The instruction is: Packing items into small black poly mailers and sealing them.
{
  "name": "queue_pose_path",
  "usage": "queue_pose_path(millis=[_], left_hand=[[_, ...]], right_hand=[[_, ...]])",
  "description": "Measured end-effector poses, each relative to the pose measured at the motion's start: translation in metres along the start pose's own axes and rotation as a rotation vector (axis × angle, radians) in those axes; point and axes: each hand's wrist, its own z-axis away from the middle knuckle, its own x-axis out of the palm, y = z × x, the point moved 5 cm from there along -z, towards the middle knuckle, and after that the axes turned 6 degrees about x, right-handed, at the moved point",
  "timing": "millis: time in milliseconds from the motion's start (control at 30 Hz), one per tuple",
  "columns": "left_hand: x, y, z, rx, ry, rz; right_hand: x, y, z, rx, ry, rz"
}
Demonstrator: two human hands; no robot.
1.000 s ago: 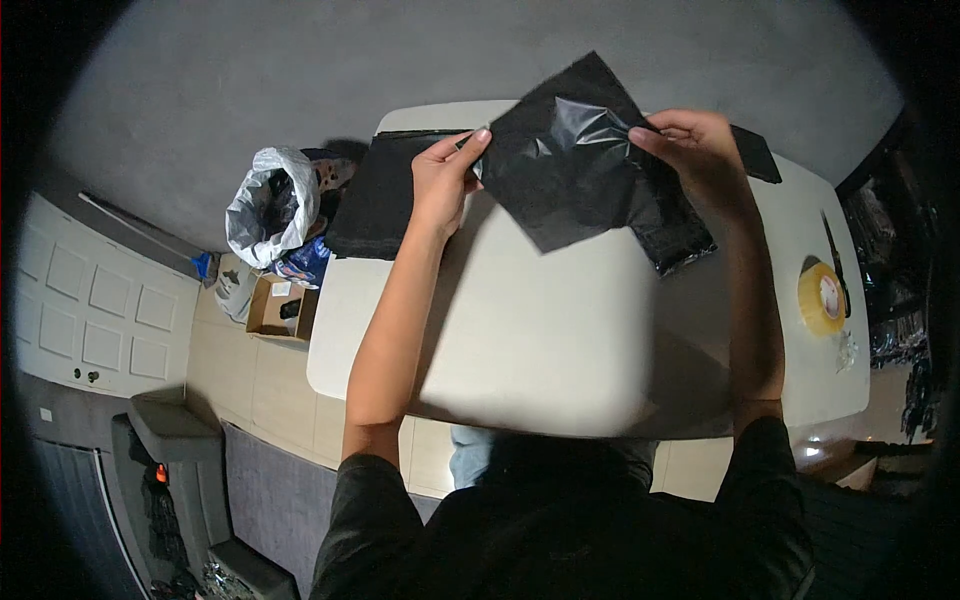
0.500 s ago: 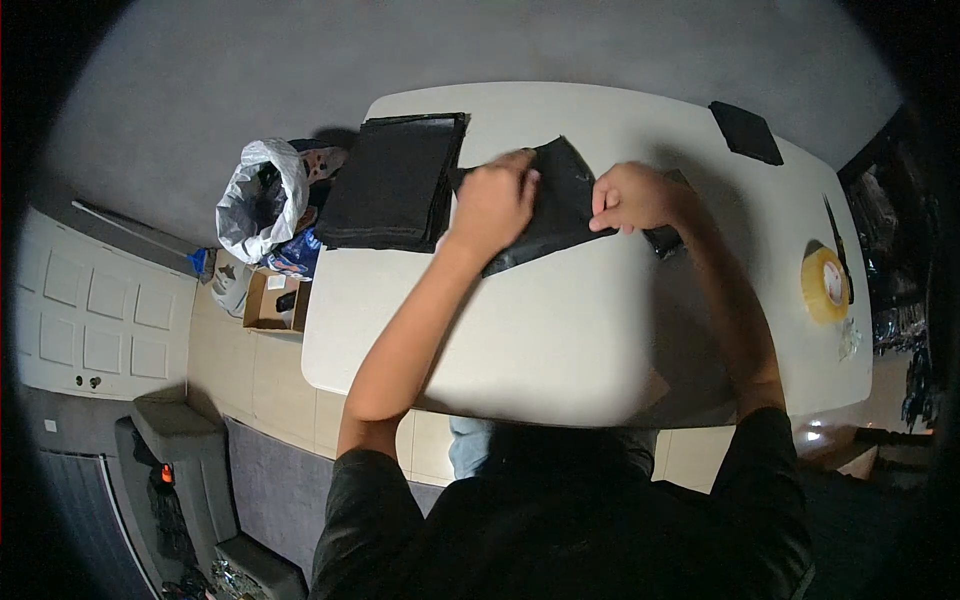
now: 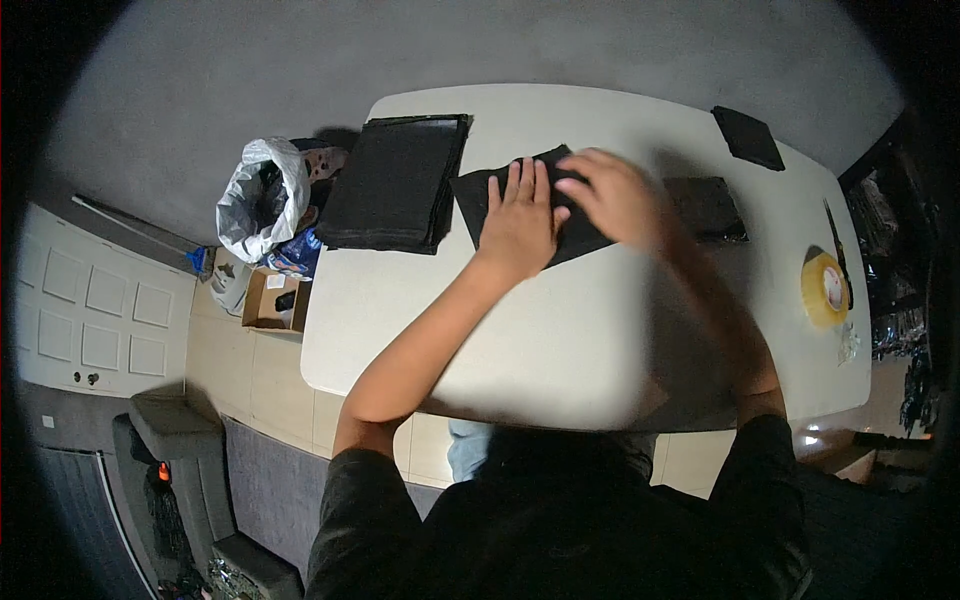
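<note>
A square black sheet (image 3: 480, 200) lies turned at an angle on the white table (image 3: 520, 340). My left hand (image 3: 518, 222) rests on it, open, palm down with fingers outstretched. My right hand (image 3: 620, 200), slightly blurred, is at the sheet's upper right with fingers bent and apart, holding nothing that I can see; I cannot tell whether its fingertips touch the sheet. To the left is a thick stack of black sheets (image 3: 385, 180). A flat, shiny black packet (image 3: 710, 205) lies at the right, partly behind my right hand.
A small black pile (image 3: 745, 137) lies at the far right corner. A yellow tape roll (image 3: 817, 288) and long scissors (image 3: 838, 245) are along the right edge. Left of the table stand a lined bag (image 3: 250, 195) and a cardboard box (image 3: 270, 312). A grey wall (image 3: 500, 40) stands beyond.
The sheet, earlier held up between both hands, now lies on the table. My left hand has spread flat on it; my right hand has let go and moved left from where it started.
</note>
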Motion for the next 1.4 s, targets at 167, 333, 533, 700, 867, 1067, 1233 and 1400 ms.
queue_pose_path(millis=[167,333,533,700,867,1067,1233,1400], left_hand=[[0.002,-0.031,0.01,0.005,-0.081,-0.104],[0.005,-0.027,0.008,-0.081,-0.162,-0.134],[0.011,-0.034,0.006,-0.149,-0.127,-0.184],[0.008,-0.04,0.007,-0.18,-0.101,-0.124],[-0.004,-0.051,0.001,-0.147,0.036,-0.037],[-0.028,-0.062,-0.001,-0.104,0.136,0.058],[-0.032,-0.058,-0.001,-0.049,0.182,-0.062],[-0.027,-0.058,-0.004,-0.1,0.211,-0.038]], right_hand=[[0.075,-0.028,0.009,-0.16,-0.111,-0.149],[0.087,-0.018,0.014,-0.139,-0.137,0.069],[0.09,-0.011,0.016,-0.086,-0.05,0.146],[0.086,-0.009,0.021,-0.021,-0.085,0.228],[0.072,-0.003,0.018,0.106,-0.146,0.364],[0.039,0.016,0.005,0.176,0.315,0.528],[0.037,0.035,-0.001,0.29,0.156,0.475],[0.034,0.048,-0.004,0.23,0.248,0.29]])
